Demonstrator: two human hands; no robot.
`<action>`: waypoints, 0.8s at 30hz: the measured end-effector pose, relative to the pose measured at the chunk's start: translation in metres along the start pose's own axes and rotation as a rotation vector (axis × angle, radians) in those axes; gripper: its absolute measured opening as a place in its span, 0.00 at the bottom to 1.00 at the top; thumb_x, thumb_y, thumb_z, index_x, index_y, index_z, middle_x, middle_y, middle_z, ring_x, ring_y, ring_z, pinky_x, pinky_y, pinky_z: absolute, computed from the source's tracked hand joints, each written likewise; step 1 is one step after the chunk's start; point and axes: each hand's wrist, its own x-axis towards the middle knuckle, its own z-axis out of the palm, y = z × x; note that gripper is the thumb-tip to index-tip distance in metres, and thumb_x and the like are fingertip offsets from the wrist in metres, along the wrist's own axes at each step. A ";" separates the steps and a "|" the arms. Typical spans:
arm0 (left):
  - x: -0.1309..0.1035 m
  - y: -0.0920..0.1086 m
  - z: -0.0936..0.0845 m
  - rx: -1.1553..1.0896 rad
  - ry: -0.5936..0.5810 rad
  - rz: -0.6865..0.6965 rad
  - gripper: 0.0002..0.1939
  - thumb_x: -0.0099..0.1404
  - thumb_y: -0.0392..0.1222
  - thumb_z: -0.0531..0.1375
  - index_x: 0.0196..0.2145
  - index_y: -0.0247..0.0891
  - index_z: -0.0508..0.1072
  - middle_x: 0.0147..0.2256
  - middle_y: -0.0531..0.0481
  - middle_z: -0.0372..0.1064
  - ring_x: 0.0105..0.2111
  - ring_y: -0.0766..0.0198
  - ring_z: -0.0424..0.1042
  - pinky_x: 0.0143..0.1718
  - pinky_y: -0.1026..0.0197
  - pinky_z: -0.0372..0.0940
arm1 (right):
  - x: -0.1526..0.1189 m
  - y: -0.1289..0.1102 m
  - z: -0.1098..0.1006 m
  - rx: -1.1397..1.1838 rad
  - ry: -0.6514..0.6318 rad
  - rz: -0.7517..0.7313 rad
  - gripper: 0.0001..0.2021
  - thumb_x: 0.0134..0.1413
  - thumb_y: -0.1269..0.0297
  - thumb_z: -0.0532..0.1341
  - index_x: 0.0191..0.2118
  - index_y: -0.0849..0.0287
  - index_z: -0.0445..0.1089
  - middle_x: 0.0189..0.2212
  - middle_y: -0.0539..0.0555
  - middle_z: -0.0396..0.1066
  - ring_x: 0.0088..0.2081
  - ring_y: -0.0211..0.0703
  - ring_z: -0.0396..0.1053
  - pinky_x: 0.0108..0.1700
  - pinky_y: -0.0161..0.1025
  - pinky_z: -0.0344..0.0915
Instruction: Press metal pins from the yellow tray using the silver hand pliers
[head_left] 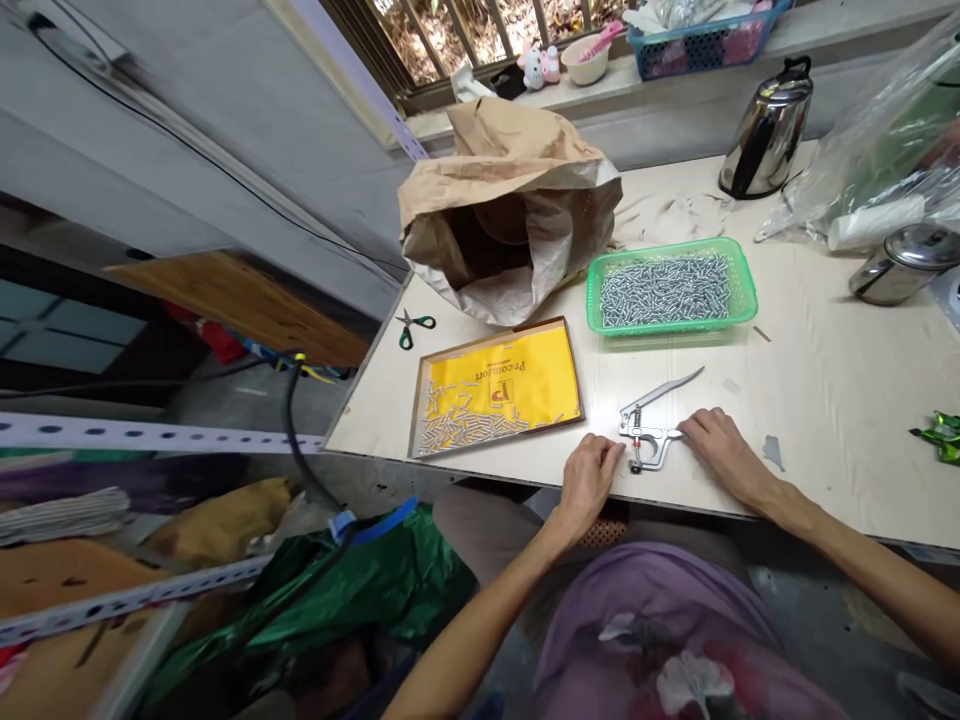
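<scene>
A pair of silver snap-fastener pliers [654,436] is at the table's front edge, its upper handle raised and a spring showing near the jaws. My right hand [718,447] has its fingers closed around the end of the lower handle. Just left of the jaws, my left hand [590,476] is closed in a pinch; whatever is between its fingertips is too small to make out. Beyond the pliers, a green plastic basket [742,280] holds many small silver metal pieces. A shallow cardboard tray [574,365] with a yellow printed sheet [529,375] contains similar metal pieces [465,428], mostly heaped at its near left.
Green-handled scissors [412,323] lie left of the tray. Behind it a large brown paper bag [517,190] gapes toward me. A steel kettle [769,130], a lidded metal pot [904,262] and clear plastic wrapping [862,160] occupy the back right. A green foil wrapper [941,437] lies far right.
</scene>
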 end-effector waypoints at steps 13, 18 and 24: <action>0.036 0.025 -0.004 0.260 -0.422 -0.070 0.11 0.64 0.38 0.59 0.25 0.32 0.75 0.24 0.51 0.69 0.29 0.64 0.69 0.29 0.64 0.53 | -0.001 -0.008 0.005 -0.010 0.043 0.062 0.08 0.62 0.76 0.54 0.38 0.57 0.66 0.35 0.54 0.66 0.38 0.45 0.60 0.39 0.40 0.60; 0.034 0.029 -0.018 0.367 -0.440 -0.100 0.10 0.62 0.36 0.59 0.26 0.32 0.77 0.24 0.49 0.71 0.30 0.62 0.71 0.30 0.64 0.55 | -0.003 -0.006 0.008 0.016 0.077 0.052 0.09 0.61 0.78 0.53 0.37 0.57 0.65 0.35 0.53 0.65 0.37 0.45 0.61 0.39 0.40 0.61; 0.064 0.082 -0.077 0.448 -0.013 0.220 0.13 0.70 0.40 0.54 0.37 0.37 0.78 0.36 0.44 0.75 0.37 0.59 0.74 0.37 0.62 0.63 | 0.000 -0.002 0.013 -0.040 0.093 0.024 0.11 0.62 0.79 0.51 0.36 0.56 0.65 0.34 0.53 0.65 0.35 0.45 0.60 0.37 0.39 0.60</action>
